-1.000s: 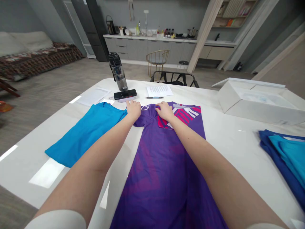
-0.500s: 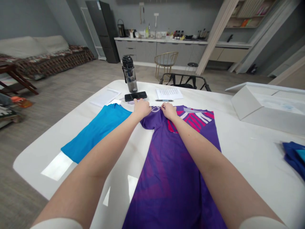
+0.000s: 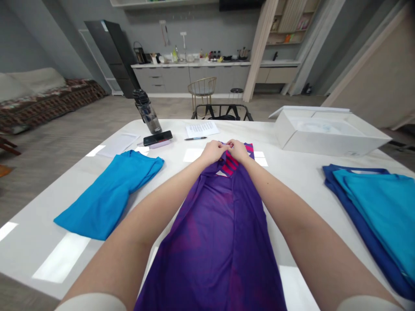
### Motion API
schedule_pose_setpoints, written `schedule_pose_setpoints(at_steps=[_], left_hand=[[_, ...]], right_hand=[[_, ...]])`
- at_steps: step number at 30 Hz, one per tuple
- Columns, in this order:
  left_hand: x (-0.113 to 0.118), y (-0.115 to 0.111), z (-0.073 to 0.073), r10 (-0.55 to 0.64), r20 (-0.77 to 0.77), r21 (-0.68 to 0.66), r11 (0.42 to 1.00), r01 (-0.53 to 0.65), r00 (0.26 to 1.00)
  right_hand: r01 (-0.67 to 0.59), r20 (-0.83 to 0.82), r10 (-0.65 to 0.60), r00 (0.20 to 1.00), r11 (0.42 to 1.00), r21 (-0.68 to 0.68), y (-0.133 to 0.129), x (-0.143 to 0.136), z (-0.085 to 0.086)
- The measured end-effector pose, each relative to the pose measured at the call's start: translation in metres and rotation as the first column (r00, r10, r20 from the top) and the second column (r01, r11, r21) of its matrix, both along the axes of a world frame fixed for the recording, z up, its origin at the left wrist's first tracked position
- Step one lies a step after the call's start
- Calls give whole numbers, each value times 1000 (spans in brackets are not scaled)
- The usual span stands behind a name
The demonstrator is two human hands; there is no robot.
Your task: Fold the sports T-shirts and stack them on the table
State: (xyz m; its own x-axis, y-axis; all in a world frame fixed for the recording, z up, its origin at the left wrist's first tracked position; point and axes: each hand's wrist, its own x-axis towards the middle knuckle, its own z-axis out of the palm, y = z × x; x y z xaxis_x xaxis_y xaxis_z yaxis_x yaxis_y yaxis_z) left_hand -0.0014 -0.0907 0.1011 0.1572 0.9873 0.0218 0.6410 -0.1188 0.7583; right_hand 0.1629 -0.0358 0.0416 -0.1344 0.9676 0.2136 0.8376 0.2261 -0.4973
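Across the frame spreads a white table (image 3: 298,190), its near edge mostly out of view. Down the lower center lies a purple jersey (image 3: 210,229), its hem cut off by the bottom border. At the right, folded blue shirts (image 3: 382,207) run out of frame; behind them, an open white box (image 3: 330,138) has contents too blurred to name. Left of the jersey rests a bright-blue T-shirt (image 3: 106,194). Near center, the left hand (image 3: 215,152) and right hand (image 3: 238,151) meet, fingers pinching the jersey's top edge; the fingertips and exact pinch are partly hidden.
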Motion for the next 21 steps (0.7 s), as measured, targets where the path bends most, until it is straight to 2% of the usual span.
schedule_pose_setpoints(at_steps=[3, 5, 7, 8, 10, 12, 14, 16, 19, 21], left_hand=[[25, 11, -17, 68, 197, -243, 970, -18, 978], [24, 22, -27, 89, 172, -258, 965, -42, 981], [12, 33, -35, 68, -4, -125, 990, -68, 998], [4, 39, -40, 16, -133, -25, 999, -20, 991], [-10, 47, -47, -76, -391, 116, 985, 130, 917], [-19, 52, -54, -138, -552, 126, 961, 246, 822], [-21, 56, -58, -176, -616, 87, 954, 288, 768], [-18, 59, -60, -202, -640, 67, 947, 316, 741], [-12, 63, -62, -228, -659, 66, 932, 357, 717], [-11, 64, -64, -225, -650, 83, 928, 363, 726]], right_hand=[[-44, -56, 38, 998, 994, -99, -18, 29, -6], [-71, -151, 40, 988, 977, -200, -28, 38, -8], [-49, -247, -27, 969, 954, -296, -36, 42, -7], [-24, -262, -67, 963, 944, -330, -39, 42, -6], [-3, -199, -75, 977, 930, -367, -44, 43, -5], [-22, -73, -6, 997, 924, -381, -49, 44, -5], [-40, 14, 49, 999, 921, -387, -54, 45, -4], [-58, 15, 68, 998, 928, -367, -59, 46, -2], [-110, -133, 74, 988, 953, -282, -65, 44, 1], [-91, -281, 25, 959, 969, -227, -68, 41, 1]])
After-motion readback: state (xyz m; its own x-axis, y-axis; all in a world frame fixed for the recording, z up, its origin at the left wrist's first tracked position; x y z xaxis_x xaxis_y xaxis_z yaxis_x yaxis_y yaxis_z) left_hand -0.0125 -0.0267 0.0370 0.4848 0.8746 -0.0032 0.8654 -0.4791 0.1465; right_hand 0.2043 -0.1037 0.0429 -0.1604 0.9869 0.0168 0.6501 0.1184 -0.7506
